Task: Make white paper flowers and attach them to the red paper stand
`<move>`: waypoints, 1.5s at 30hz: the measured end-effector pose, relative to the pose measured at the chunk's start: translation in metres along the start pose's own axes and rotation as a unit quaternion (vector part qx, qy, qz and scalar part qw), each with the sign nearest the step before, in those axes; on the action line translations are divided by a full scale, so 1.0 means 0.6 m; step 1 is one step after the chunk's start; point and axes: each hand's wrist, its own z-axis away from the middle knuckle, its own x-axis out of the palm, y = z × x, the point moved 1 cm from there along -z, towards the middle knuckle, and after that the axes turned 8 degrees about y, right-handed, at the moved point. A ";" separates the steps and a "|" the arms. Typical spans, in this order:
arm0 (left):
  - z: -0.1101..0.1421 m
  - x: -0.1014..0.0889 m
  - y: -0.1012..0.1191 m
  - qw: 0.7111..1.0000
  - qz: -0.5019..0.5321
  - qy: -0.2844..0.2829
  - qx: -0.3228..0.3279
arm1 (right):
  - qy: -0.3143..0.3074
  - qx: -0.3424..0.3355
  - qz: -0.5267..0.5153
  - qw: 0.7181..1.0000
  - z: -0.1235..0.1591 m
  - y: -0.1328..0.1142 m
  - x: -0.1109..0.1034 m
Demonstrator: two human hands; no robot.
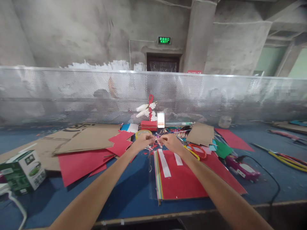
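1. Green-lit sign (164,40) above door (163,65): "安全出口" over "EXIT".
2. Red sign (194,72), R of door: chars. too small to read.
3. Green/wht box (22,172), far L on tabletop (127,188): label txt blurred.
4. Cardboard (88,140): blk print, partial, unreadable.

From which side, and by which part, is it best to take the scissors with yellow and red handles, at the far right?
Probably by the handles, coming from the right or from above: the scissors lie flat, handles to the right, and the pointed blade end faces left, so this should keep clear of the point.
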 end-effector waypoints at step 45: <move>0.013 -0.034 0.015 0.999 -0.021 -0.025 -0.029 | 0.029 0.033 -0.095 0.995 -0.008 0.004 0.028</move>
